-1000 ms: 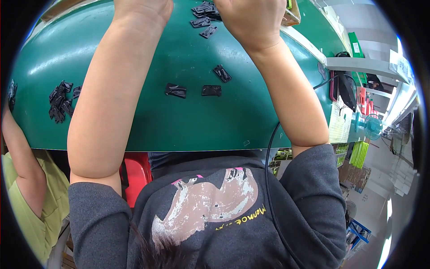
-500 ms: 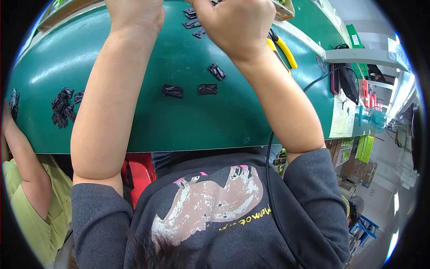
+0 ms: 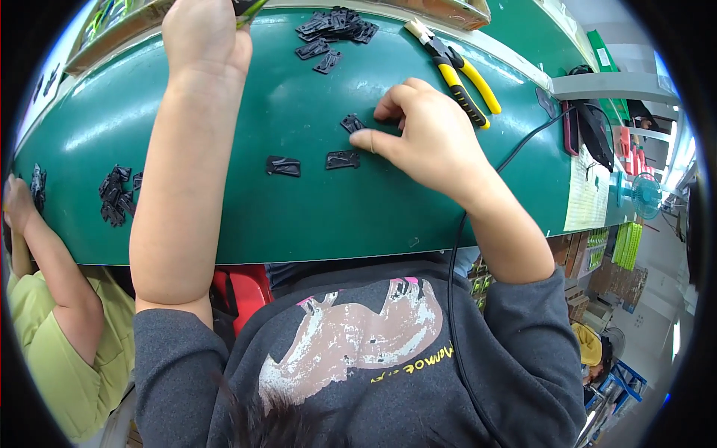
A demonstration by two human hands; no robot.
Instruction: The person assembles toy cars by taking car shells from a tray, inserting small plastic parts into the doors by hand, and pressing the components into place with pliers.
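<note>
At the far edge of the table my left hand [image 3: 202, 37] is closed, and a small black-and-green piece [image 3: 249, 10] sticks out from its fingers, cut off by the picture's top. My right hand [image 3: 433, 138] reaches over the green table with thumb and forefinger apart. Its thumb tip is beside a small flat black plastic part [image 3: 351, 123], and the other fingers curl partly out of sight. Two similar black parts lie nearer me, one just below the thumb [image 3: 343, 160] and one farther left [image 3: 284, 166]. Beyond is a heap of black parts [image 3: 340, 26].
Yellow-and-black pliers [image 3: 464, 75] lie right of the heap. Boxes [image 3: 441, 10] line the far edge. More black parts are piled at left [image 3: 116, 196], near another person's hand [image 3: 19, 205]. A black cable [image 3: 515, 145] runs across the table's right side.
My right hand has come back from the far edge toward the nearer black parts, uncovering the heap and the pliers. My left hand has shifted slightly left, and the black-and-green piece now shows.
</note>
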